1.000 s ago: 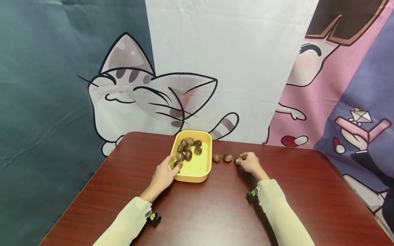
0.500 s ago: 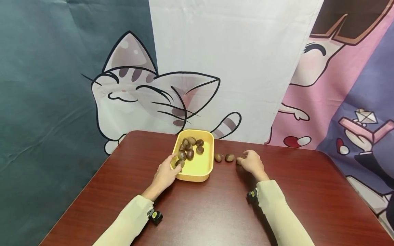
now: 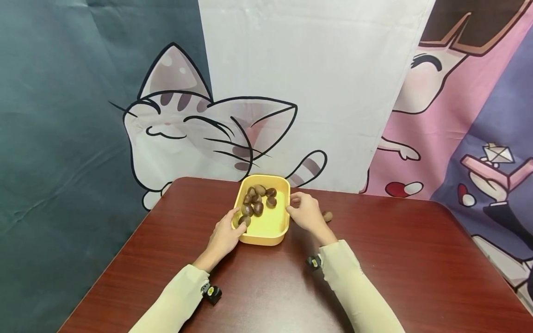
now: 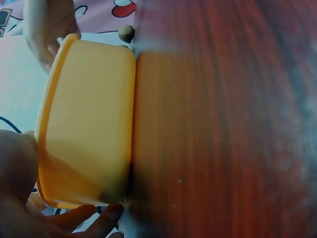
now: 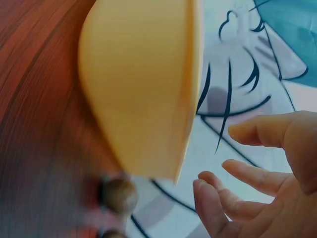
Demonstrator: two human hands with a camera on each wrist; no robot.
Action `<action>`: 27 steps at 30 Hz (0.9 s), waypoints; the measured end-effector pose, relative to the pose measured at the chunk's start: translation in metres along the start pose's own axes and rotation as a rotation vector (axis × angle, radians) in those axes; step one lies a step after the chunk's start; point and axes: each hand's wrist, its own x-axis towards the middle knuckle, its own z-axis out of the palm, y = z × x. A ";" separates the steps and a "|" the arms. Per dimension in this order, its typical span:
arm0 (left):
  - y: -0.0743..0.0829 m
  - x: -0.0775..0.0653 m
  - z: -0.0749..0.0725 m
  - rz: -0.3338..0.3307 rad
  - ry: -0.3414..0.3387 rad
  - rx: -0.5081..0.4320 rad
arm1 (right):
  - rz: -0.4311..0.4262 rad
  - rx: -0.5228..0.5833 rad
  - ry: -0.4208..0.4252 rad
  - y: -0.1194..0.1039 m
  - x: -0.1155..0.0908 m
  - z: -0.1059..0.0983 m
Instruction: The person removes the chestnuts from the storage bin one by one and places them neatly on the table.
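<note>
A yellow plastic box (image 3: 263,241) stands on the table in the head view, with several brown chestnuts (image 3: 258,209) in its left half. My left hand (image 3: 224,236) grips the box's left rim, thumb over the edge near one chestnut, fingers outside against the wall in the left wrist view. At the right rim is my right hand (image 3: 307,212); in the right wrist view its thumb and fingers are apart with nothing between them. One chestnut (image 3: 327,216) lies on the table right of that hand, which hides others from the head view. Beside the box's wall, the right wrist view shows a chestnut (image 5: 119,196).
The dark red wooden table (image 3: 258,286) ends just behind the box at its back edge. Behind it hangs a printed cloth (image 3: 333,69) with a cartoon cat and figure. Each wrist wears a small black camera (image 3: 212,293).
My right hand has let go of the rightmost chestnut in the row and moved left to the box's right rim. The left hand keeps its grip on the box.
</note>
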 end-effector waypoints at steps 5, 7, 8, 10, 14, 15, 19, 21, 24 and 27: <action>0.000 0.000 0.000 0.000 0.000 0.004 | -0.046 0.036 -0.015 -0.017 -0.002 0.014; 0.000 0.000 0.001 0.000 0.000 0.005 | -0.063 0.047 -0.019 -0.021 -0.003 0.020; 0.000 0.000 0.001 -0.001 0.000 0.004 | -0.071 0.055 -0.023 -0.024 -0.003 0.022; 0.000 0.000 0.001 -0.001 -0.002 0.001 | -0.092 0.078 -0.031 -0.028 -0.004 0.028; 0.000 0.001 0.001 0.000 -0.006 0.004 | -0.150 0.122 -0.087 -0.033 -0.004 0.042; 0.000 0.001 0.001 0.001 -0.006 0.005 | -0.162 0.134 -0.106 -0.034 -0.004 0.046; -0.001 0.001 0.002 0.004 -0.008 0.013 | -0.182 0.139 -0.175 -0.035 -0.003 0.062; -0.001 0.001 0.002 0.006 -0.012 0.019 | -0.159 0.124 -0.206 -0.035 -0.003 0.068; -0.001 0.001 0.003 0.009 -0.017 0.033 | -0.140 0.095 -0.238 -0.033 -0.002 0.075; -0.001 0.002 0.002 0.011 -0.012 0.040 | -0.155 0.091 -0.256 -0.032 0.001 0.079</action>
